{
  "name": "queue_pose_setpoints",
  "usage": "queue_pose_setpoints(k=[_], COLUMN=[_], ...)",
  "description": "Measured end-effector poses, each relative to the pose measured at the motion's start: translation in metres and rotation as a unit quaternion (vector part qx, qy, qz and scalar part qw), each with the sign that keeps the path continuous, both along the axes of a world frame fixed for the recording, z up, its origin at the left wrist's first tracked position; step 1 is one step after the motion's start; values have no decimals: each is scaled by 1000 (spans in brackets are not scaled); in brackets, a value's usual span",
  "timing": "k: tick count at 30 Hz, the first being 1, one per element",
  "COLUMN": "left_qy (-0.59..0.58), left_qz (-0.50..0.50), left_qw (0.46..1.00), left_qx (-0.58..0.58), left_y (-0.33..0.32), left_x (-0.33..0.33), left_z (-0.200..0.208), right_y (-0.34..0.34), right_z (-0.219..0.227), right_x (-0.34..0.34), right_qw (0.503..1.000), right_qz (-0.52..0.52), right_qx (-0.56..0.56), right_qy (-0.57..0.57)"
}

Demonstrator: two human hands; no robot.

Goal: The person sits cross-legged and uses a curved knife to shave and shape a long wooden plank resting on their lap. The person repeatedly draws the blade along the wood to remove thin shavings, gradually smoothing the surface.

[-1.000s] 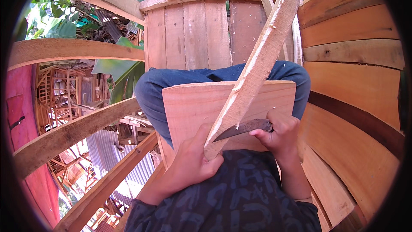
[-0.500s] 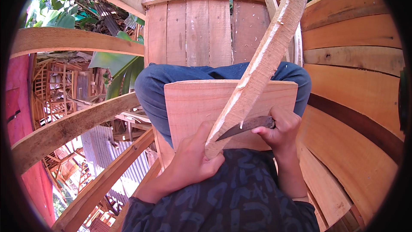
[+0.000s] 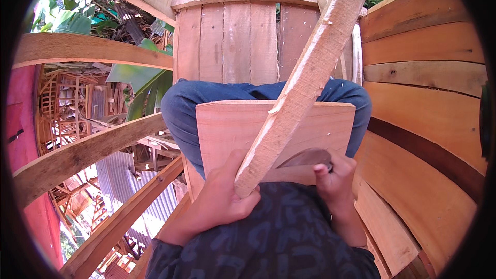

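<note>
My left hand (image 3: 226, 192) is wrapped round the lower end of a long rough wooden strip (image 3: 305, 80). The strip slants up to the right, past the far edge of a smooth board (image 3: 227, 124) lying across my lap. In my right hand (image 3: 335, 175) is a dark-bladed knife (image 3: 304, 158), its handle mostly covered by the fingers. The blade points left, with its tip close to the strip's right side; whether the two touch I cannot tell. Pale raised slivers stand along the strip's left edge.
My legs in blue jeans (image 3: 188, 116) are folded under the board. A plank floor (image 3: 237, 41) lies beyond them. Overlapping boards (image 3: 413, 113) form a wall on the right. On the left are open wooden rails (image 3: 93, 142), with corrugated metal sheets (image 3: 116, 173) and timber below.
My right hand and the knife have moved slightly down, and the blade no longer lies over the strip. My left hand and the strip's lower end have shifted down and left.
</note>
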State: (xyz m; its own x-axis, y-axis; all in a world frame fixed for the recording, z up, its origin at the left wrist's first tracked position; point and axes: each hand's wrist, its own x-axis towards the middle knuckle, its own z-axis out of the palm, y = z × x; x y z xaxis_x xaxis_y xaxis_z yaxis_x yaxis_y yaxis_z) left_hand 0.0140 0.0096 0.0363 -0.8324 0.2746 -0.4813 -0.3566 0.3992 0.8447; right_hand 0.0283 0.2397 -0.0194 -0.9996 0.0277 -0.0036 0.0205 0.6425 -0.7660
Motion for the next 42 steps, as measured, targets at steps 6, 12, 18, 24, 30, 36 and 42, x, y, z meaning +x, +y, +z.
queue_pose_setpoints(k=[6,12,18,24,30,36,42], left_qy=[-16,-3,-42,-107,-107,-127,-136], left_qz=[-5,-27,-37,44,12,3,-65], left_qw=[1000,999,998,972,981,973,971], left_qx=[-14,-34,36,206,161,192,184], left_y=[5,8,-2,-5,-2,2,-2], left_x=[5,10,14,4,3,10,19], left_z=[3,6,-3,-14,-6,-9,-16], right_y=[-17,23,103,10,-32,3,86], right_z=[3,-25,-9,-1,-4,-29,-20], right_x=[1,-27,-46,-2,6,-30,-48], right_qw=[997,996,969,999,992,987,966], right_qz=[68,-78,-233,-4,119,-42,-227], right_qx=[40,-21,-67,-26,-19,33,-106], right_qy=[-6,44,47,28,41,154,59])
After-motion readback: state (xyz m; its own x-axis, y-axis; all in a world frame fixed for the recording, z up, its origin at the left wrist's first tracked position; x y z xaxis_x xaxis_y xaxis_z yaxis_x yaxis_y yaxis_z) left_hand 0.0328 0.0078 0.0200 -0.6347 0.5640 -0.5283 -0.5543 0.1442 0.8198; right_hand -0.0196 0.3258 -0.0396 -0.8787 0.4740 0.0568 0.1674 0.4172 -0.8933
